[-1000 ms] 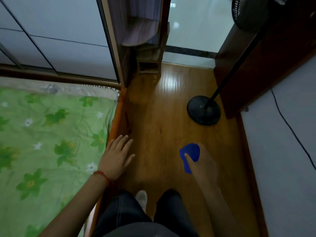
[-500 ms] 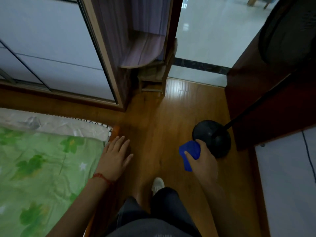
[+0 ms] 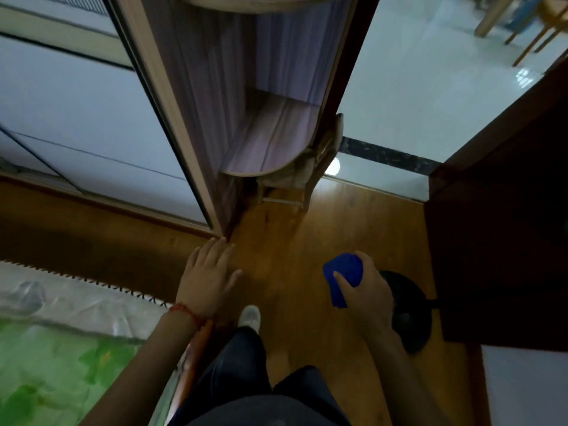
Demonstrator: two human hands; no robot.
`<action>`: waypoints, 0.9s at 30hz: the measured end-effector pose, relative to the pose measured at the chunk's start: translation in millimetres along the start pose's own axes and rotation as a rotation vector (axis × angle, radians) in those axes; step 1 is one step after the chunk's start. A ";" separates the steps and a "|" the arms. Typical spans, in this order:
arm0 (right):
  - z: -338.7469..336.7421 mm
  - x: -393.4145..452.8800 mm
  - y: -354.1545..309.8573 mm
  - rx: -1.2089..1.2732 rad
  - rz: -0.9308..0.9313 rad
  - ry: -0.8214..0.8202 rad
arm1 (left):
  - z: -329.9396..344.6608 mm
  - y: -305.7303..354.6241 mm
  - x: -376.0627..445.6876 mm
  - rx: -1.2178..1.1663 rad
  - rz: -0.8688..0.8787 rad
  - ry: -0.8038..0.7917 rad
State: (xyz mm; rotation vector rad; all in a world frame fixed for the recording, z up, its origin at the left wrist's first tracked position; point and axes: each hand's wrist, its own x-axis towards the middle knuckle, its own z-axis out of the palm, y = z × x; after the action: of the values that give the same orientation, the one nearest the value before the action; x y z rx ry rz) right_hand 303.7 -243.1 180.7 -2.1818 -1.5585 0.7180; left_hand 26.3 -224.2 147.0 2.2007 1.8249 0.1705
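Two hands show, and one cloth. The right hand [image 3: 365, 290] grips the blue cloth [image 3: 344, 267], its thumb pressed across the front and its fingers curled round the far side. The cloth is held in the air above the wood floor [image 3: 292, 238], just left of the fan base [image 3: 410, 321], and touches nothing but the hand. It is bunched. Its long axis runs near-to-far in the head view, tilted a little. The thick, rounded end points away from the person toward the doorway, and the thin tail hangs back toward the wrist below the thumb.

The left hand [image 3: 206, 281] holds nothing. It is palm down with its fingers straight and slightly apart, and the thumb stands off to the side. Its fingertips come close to the bottom corner of the wardrobe [image 3: 190, 155]; whether they touch it cannot be told. One red string [image 3: 184, 310] circles that wrist.

One white shoe [image 3: 249, 315] shows between the hands, on the floor ahead of two dark trouser legs [image 3: 236, 364]. There is one round black fan base, partly behind the right hand. Two curved shelves are seen: one shelf [image 3: 270, 139] low down and another cut off at the top edge. One bed [image 3: 61, 370] with a green sheet fills the lower left. One dark door [image 3: 507, 241] stands at the right, with pale tiles [image 3: 415, 87] beyond it.
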 end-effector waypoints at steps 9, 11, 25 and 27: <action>7.3 119.2 -72.4 0.080 -0.086 0.021 | -42.8 -44.5 108.2 0.025 -0.038 0.013; 8.6 143.3 -80.4 0.093 -0.107 0.000 | -44.1 -48.8 123.4 0.034 -0.070 0.001; 27.7 331.9 -148.2 -0.047 -0.511 -0.404 | -37.1 -32.2 189.9 -0.032 -0.573 0.033; 32.0 354.5 -156.3 -0.100 -0.553 -0.435 | -33.3 -24.4 196.4 -0.041 -0.641 0.040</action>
State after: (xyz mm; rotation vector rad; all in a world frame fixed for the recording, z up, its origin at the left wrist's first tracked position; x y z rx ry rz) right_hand 258.3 142.9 174.7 -1.5816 -2.3216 0.9750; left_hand 33.1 -23.8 155.2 1.4888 2.4096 0.1156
